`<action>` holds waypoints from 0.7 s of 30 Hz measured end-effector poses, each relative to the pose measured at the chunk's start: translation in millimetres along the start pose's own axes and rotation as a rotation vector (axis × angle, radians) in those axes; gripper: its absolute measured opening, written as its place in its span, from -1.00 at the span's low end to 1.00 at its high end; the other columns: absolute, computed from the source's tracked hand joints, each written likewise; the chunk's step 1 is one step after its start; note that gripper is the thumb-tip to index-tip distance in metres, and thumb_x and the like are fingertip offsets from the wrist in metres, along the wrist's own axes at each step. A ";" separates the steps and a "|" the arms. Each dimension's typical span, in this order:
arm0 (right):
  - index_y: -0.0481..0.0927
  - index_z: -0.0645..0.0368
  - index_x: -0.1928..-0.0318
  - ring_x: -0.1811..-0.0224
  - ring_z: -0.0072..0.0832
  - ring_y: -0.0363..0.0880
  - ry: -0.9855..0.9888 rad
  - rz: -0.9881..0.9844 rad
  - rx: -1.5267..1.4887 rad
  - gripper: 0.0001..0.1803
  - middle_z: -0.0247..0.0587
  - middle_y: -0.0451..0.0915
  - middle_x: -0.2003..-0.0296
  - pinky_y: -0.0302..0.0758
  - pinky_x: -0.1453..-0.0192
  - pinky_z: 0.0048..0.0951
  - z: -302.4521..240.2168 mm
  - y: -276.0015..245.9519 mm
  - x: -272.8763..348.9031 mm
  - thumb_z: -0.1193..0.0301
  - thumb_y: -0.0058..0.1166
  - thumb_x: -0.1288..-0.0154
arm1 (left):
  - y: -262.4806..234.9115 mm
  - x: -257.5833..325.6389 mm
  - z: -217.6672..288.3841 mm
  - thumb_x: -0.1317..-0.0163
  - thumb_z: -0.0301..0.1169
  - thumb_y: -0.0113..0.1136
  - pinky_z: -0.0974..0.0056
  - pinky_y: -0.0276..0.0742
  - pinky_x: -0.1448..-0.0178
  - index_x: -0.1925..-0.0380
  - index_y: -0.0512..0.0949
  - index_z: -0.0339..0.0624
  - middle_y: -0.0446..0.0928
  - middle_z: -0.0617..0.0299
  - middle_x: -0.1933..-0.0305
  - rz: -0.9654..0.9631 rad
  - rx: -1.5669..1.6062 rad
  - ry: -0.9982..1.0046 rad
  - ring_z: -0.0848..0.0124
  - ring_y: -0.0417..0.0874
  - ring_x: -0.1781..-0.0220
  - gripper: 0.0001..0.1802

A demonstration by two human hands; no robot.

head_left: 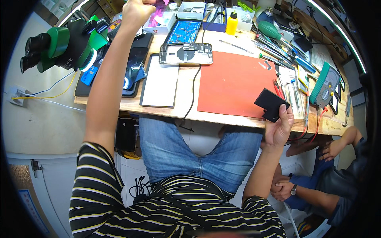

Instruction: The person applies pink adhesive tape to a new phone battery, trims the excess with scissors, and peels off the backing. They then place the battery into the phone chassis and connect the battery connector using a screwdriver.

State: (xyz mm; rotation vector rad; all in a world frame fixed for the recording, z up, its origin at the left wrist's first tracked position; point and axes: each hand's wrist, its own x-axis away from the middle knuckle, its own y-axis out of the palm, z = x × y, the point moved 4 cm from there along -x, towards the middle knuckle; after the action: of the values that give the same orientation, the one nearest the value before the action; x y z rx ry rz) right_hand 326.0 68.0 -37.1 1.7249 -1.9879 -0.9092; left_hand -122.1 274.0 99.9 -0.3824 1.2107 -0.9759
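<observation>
In my right hand [279, 125] is a black, L-shaped phone battery [271, 104], gripped between thumb and fingers above the front right of the orange mat [234, 85]. My left hand [138, 15] reaches to the far left of the bench, beside pink plastic [160, 8] at the open boxes. Its fingers look closed, partly cut off by the upper edge, and what they hold cannot be made out. An opened phone [185, 54] lies with its insides up, overlapping the mat's far left corner and a white, dark-edged panel [159, 85].
A green-and-black microscope [65, 45] stands at left. Tweezers and screwdrivers [278, 47], a yellow bottle [231, 23], a green air blower [268, 29] and a multimeter [326, 85] surround the mat. A black cable [194, 85] crosses the bench. Another person's arms [309, 194] rest at lower right.
</observation>
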 end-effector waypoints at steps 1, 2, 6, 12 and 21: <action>0.60 0.26 0.00 0.27 -0.47 0.74 -0.020 -0.020 -0.006 -0.82 -0.14 0.74 0.17 0.67 0.31 -0.42 -0.1 0.8 0.0 0.45 0.16 -0.50 | 8.5 -12.2 -14.9 -0.22 -0.33 0.31 -0.02 0.68 0.11 0.10 0.72 -0.28 0.70 -0.10 0.24 -0.037 -0.103 0.007 0.17 0.78 0.19 -0.68; 0.60 0.26 0.02 0.32 -0.48 0.73 -0.030 -0.014 0.004 -0.83 -0.14 0.74 0.19 0.66 0.35 -0.42 0.3 0.3 0.0 0.44 0.16 -0.50 | 23.4 -20.3 -30.6 -0.11 -0.33 0.35 0.09 0.70 0.07 0.05 0.74 -0.22 0.74 -0.04 0.22 -0.094 -0.124 -0.120 0.24 0.79 0.20 -0.62; 0.60 0.29 0.04 0.20 -0.47 0.75 -0.003 -0.126 -0.019 -0.84 -0.11 0.74 0.16 0.71 0.07 -0.41 -1.7 -1.1 0.2 0.46 0.17 -0.49 | 74.3 -31.6 -55.2 -0.02 -0.34 0.29 0.12 0.66 -0.15 -0.08 0.75 -0.01 0.76 -0.09 0.10 -0.301 -0.237 -0.185 0.06 0.80 0.05 -0.48; 0.61 0.31 -0.04 0.05 -0.45 0.74 0.027 -0.027 0.025 -0.78 -0.10 0.73 0.05 0.67 -0.13 -0.41 -2.8 6.8 -0.9 0.55 0.18 -0.44 | 34.4 12.2 1.2 -0.28 -0.41 0.34 0.27 0.69 0.08 -0.22 0.53 -0.42 0.69 -0.11 -0.03 -0.163 0.198 -0.362 0.37 0.78 0.17 -0.47; 0.67 0.22 0.22 0.27 -0.68 0.66 0.041 -0.182 0.093 -0.90 -0.28 0.74 0.28 0.60 0.10 -0.60 36.7 94.3 -17.3 0.60 0.35 -0.31 | 40.0 210.2 174.3 -0.41 -0.33 0.34 0.31 0.70 0.06 -0.03 0.63 -0.41 0.73 0.06 0.10 -0.254 1.553 -0.377 0.40 0.76 0.17 -0.64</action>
State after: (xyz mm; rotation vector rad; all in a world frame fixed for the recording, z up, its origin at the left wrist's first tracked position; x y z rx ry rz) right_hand 235.8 98.1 1.5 1.9863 -1.8983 -0.8432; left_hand 58.6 88.0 5.3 0.5242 -0.1509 -1.6623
